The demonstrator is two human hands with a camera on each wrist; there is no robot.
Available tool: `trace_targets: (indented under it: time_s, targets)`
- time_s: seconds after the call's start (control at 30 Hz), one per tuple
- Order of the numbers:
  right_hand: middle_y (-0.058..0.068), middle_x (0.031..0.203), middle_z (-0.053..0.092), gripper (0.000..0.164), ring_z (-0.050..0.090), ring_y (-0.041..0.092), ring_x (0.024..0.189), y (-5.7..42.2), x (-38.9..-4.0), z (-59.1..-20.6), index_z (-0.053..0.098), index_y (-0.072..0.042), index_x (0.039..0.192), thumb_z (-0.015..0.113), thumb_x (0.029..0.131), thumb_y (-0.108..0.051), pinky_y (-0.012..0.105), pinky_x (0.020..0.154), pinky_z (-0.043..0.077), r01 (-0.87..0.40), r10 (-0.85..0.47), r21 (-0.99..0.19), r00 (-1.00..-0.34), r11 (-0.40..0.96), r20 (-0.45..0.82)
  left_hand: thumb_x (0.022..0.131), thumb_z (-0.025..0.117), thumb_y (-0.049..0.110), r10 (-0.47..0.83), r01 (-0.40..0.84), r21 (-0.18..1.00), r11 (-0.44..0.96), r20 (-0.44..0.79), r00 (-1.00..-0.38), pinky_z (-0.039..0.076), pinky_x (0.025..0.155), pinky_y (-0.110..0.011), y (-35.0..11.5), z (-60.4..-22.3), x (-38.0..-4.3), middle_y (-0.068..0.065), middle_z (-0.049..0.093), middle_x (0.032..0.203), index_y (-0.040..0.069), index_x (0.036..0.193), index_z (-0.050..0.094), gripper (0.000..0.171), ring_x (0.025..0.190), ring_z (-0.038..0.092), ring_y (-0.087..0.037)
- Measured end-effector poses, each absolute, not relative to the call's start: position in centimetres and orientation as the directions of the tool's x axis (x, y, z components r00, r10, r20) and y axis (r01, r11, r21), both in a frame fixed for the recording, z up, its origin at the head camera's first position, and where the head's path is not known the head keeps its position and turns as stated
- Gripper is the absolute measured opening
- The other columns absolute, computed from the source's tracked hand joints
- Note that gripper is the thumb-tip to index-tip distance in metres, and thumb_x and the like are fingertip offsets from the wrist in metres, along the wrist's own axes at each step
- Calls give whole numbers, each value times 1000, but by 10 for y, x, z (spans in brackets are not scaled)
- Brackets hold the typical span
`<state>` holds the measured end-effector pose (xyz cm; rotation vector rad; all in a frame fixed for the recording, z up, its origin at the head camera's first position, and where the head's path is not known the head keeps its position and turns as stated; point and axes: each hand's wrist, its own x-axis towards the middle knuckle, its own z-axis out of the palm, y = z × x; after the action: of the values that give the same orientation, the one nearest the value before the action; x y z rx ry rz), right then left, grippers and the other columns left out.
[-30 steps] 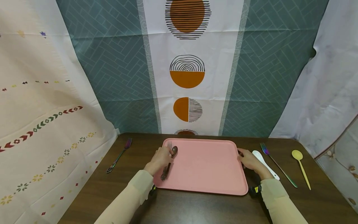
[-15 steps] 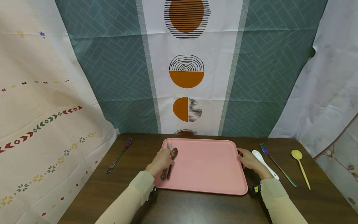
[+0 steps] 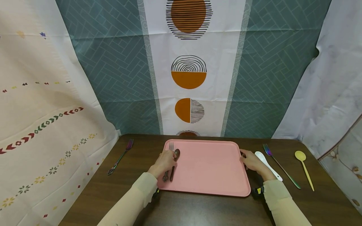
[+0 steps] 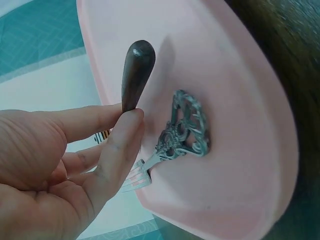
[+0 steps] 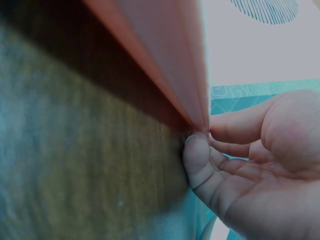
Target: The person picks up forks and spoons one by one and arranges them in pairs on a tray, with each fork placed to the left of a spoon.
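Note:
My left hand (image 3: 163, 162) pinches a dark-handled spoon (image 4: 136, 75) between thumb and fingertips. Its bowl points away from me, over the left side of a pink tray (image 3: 209, 193). Just left of the spoon lies a silver fork (image 4: 186, 127) with an ornate openwork handle, on the tray; part of it is hidden behind the left hand in the head view. At the tray's right edge is my right hand (image 3: 253, 162). In the right wrist view, its thumb (image 5: 196, 157) and index finger grip the tray's rim from either side.
Right of the tray lie a white spoon (image 3: 268, 166), an iridescent fork (image 3: 282, 167) and a yellow spoon (image 3: 304, 169). Another iridescent fork (image 3: 121, 158) rests on the left of the brown wooden table (image 3: 198, 210). A patterned curtain (image 3: 189, 78) hangs behind.
The spoon's handle end has swung right, from crossing the fork's handle to lying beside it. My left hand has shifted slightly right. The right hand stays at the tray's edge.

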<state>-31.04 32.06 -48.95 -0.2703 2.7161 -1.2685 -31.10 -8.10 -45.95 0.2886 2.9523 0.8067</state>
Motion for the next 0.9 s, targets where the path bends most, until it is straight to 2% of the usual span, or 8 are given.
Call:
trace_targets:
  time_s: [0.1, 0.17, 0.33, 0.57, 0.9]
  targets:
    - [12, 85, 54, 55, 52, 19, 60, 321, -311, -490, 31, 21, 149, 48, 102, 0, 32, 53, 50, -101, -212, -767, -976, 634, -47, 85, 82, 2, 191, 154, 513, 845, -20, -981, 52, 67, -36, -81, -460, -310, -2, 63, 76, 0, 104, 71, 22, 69, 58, -18]
    - [12, 86, 55, 54, 52, 19, 60, 321, -311, -491, 32, 21, 149, 48, 102, 0, 32, 53, 50, -100, -209, -766, -977, 635, -46, 86, 82, 1, 187, 148, 517, 843, -25, -982, 49, 60, -32, -80, -459, -309, -2, 62, 77, 0, 103, 70, 22, 68, 57, -18]
    - [12, 85, 54, 54, 52, 19, 59, 321, -310, -490, 32, 22, 149, 48, 101, 1, 31, 52, 49, -107, -211, -768, -977, 631, -37, 87, 80, 0, 178, 129, 538, 833, -39, -983, 45, 53, -28, -80, -459, -307, -3, 61, 77, 0, 103, 68, 20, 63, 56, -17]
    - [12, 84, 55, 54, 52, 19, 58, 321, -310, -491, 32, 22, 148, 48, 101, 1, 31, 52, 49, -119, -220, -773, -975, 623, -28, 89, 80, 3, 181, 127, 546, 828, -45, -983, 46, 52, -26, -81, -462, -307, -4, 60, 78, -1, 107, 67, 22, 62, 56, -16]
    - [12, 83, 55, 54, 50, 16, 52, 323, -314, -495, 33, 20, 149, 48, 101, 0, 29, 51, 47, -112, -216, -758, -976, 642, -38, 90, 80, 6, 194, 147, 544, 826, -30, -981, 46, 57, -29, -83, -463, -308, -3, 61, 77, -1, 107, 67, 23, 65, 56, -16]
